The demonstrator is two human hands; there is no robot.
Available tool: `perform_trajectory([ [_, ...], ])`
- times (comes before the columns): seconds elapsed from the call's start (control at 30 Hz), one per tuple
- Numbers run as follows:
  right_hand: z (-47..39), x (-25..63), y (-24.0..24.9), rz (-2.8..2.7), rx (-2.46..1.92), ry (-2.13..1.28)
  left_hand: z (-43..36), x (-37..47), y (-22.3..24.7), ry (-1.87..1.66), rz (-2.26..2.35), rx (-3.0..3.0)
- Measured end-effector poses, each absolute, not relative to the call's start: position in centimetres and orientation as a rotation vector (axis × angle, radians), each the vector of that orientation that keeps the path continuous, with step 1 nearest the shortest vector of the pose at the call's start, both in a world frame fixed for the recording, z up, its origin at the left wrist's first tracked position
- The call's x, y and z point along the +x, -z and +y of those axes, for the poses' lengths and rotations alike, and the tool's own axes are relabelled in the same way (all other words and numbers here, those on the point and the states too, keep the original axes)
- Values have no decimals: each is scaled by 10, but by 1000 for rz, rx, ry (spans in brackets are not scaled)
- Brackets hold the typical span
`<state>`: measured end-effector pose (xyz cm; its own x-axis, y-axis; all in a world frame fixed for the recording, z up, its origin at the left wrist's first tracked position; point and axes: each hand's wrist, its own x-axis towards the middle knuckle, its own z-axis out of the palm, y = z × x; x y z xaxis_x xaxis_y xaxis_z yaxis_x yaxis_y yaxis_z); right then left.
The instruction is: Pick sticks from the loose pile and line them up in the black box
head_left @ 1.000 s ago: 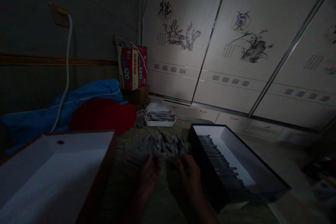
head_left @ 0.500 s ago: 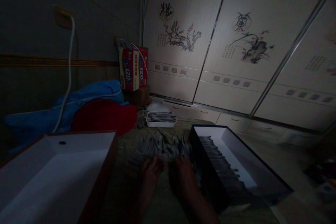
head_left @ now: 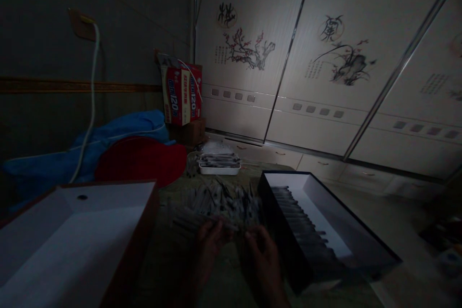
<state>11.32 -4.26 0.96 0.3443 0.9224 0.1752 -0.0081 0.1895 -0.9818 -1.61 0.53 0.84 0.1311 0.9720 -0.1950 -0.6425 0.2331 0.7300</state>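
In the dim head view, my left hand (head_left: 209,239) is closed on a pale, slim pen-like stick (head_left: 230,225) that points right. My right hand (head_left: 263,246) is just to its right, thumb and fingers pinched near the stick's tip; what they hold, if anything, is too dark to make out. Beyond both hands a loose pile of similar clear and dark pen-like sticks (head_left: 216,198) is spread over the table. To the right, a dark-sided box (head_left: 285,231) holds a row of these sticks laid side by side along its near side.
At left stands an open box (head_left: 104,226) with a white inside. Behind the pile are a white tray (head_left: 220,171) of sticks, a red cloth item (head_left: 140,161) and a blue bag (head_left: 122,127). A red carton (head_left: 182,96) stands by the wardrobe doors (head_left: 245,77).
My right hand has shifted slightly right and down, its fingers now showing more clearly. A pale stick now shows at my left hand's fingertips. The view has moved slightly.
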Motion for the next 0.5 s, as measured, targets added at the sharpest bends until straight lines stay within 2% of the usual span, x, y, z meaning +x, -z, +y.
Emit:
perform_trajectory([
  [0.13,-47,115,-9,-1118,-1286,-678,4,-15,-7,-1210,751,600],
  [0.5,-46,116,-8,-1177,-1329,-635,8,-11,-5,-1172,787,680],
])
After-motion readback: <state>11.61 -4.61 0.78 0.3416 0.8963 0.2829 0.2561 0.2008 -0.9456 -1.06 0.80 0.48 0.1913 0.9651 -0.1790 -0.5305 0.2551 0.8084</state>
